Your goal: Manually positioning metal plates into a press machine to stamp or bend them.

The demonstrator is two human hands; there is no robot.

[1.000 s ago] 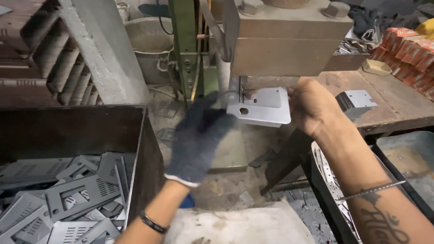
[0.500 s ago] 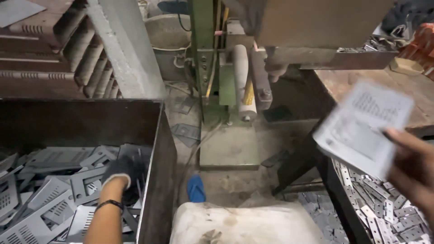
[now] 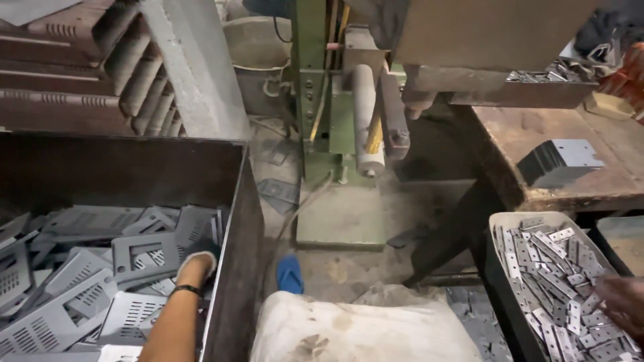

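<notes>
Head view looks down at two hands that are far apart; the left hand (image 3: 196,258), in a dirty grey work glove, is deep inside the big dark metal bin (image 3: 231,221) on that side; it rests on the heap of flat grey metal plates with slots and square holes (image 3: 87,275), and its fingers curl down onto the edge of one plate, but I cannot tell if they pinch it or only touch it; the plates lie every which way, on top of each other, as if they were dropped in loose, so the hand has to dig for an edge.

Far off to the other side, the bare right hand (image 3: 620,302) sits at the edge of the picture, just over the pale tray full of small flat silver metal pieces (image 3: 550,268); it is blurry and cut off, so I cannot tell if it is spread or closed.

Ahead of the right hand, a small stack of grey plates (image 3: 560,161) sits neatly on the brown wooden counter (image 3: 537,131); between the two hands, further out, stands the green metal press machine (image 3: 339,121); close to the body, between the hands, lies a lumpy white sack (image 3: 362,328), with a blue slipper (image 3: 290,273) just past it on the dusty floor.
</notes>
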